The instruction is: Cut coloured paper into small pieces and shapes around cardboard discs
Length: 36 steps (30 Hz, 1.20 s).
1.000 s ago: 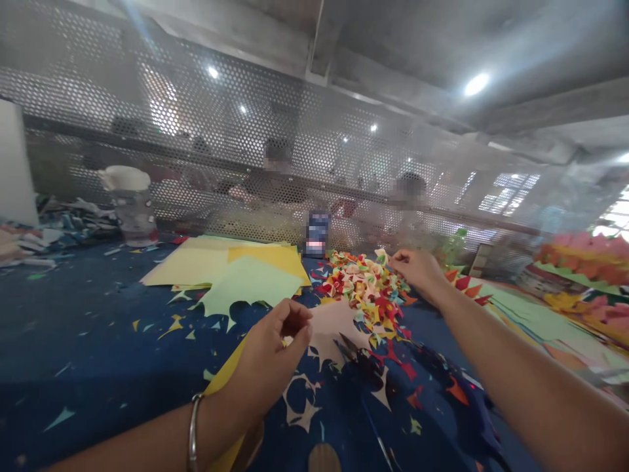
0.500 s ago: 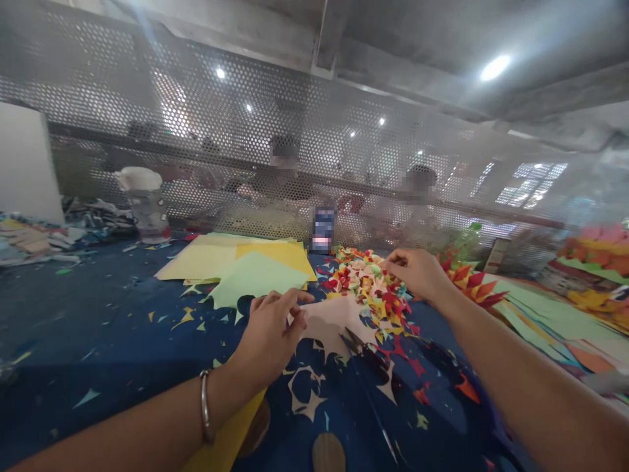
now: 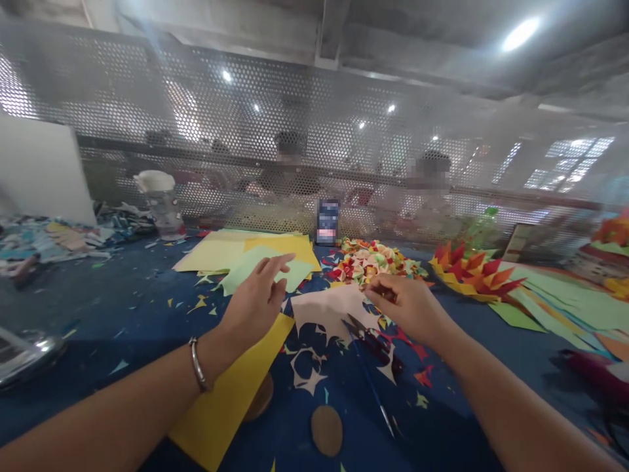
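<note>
My left hand (image 3: 258,298) hovers with fingers stretched out above a pale green sheet (image 3: 246,265) and the end of a yellow strip of paper (image 3: 236,387). Between my hands lies a pale pink sheet (image 3: 324,311) with rounded bites cut from its near edge. My right hand (image 3: 405,301) has its fingers pinched together by that sheet's right corner; whatever they hold is too small to make out. Behind it is a heap of small cut paper pieces (image 3: 373,259). Scissors (image 3: 361,331) rest on the pink sheet, beside a thin blue stick (image 3: 376,387) with a silvery tip.
Yellow sheets (image 3: 211,252) are stacked behind my left hand. A phone (image 3: 327,221) stands against the perforated screen (image 3: 236,144). To the right are a red and yellow folded-paper piece (image 3: 474,272) and green sheets (image 3: 560,295). A lidded cup (image 3: 164,206) stands left. Paper scraps litter the blue table.
My right hand has come down from the heap toward the pink sheet. My left hand has lifted off that sheet, up and to the left. The view has shifted slightly.
</note>
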Motion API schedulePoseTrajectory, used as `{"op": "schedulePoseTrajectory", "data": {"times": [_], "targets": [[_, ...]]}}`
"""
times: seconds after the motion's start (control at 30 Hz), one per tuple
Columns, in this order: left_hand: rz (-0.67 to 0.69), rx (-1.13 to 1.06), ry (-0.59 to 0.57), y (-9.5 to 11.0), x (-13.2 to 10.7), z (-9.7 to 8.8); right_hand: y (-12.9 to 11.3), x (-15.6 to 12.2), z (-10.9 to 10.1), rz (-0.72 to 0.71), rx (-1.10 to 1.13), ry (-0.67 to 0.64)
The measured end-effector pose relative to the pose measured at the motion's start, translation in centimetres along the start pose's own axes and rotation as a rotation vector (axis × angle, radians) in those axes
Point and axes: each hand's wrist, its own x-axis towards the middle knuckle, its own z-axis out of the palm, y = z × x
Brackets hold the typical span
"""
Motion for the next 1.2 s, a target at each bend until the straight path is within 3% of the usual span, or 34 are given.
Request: {"op": "schedulePoseTrajectory", "data": {"times": [0.17, 0.37, 0.53, 0.87, 1.0, 1.2], "targets": [[0.012, 0.184, -0.254, -0.8, 0.7, -0.7, -0.8, -0.8, -0.4, -0.051, -0.033, -0.163], [-0.008, 0.269, -0.417, -1.0, 0.7, -2.1, -1.8, -1.5, 0.0, -0.105, -0.126, -0.38], [0.028, 0.353, -0.594, -0.9, 0.3, -2.8, -2.0, -1.8, 1.1, -0.119, -0.177, -0.483], [0.089, 0.282, -0.615, 0.0, -0.2, -1.8, -1.8, -2.3, 1.0, -0.117, -0.229, -0.529], [0.037, 0.194, -0.64, 0.3, -0.3, -1.4, -1.8, -2.4, 0.8, -0.115, -0.235, -0.529], [-0.011, 0.215, -0.603, -1.7, 1.0, -3.0, -1.7, -2.4, 0.9, -0.107, -0.24, -0.513]]}}
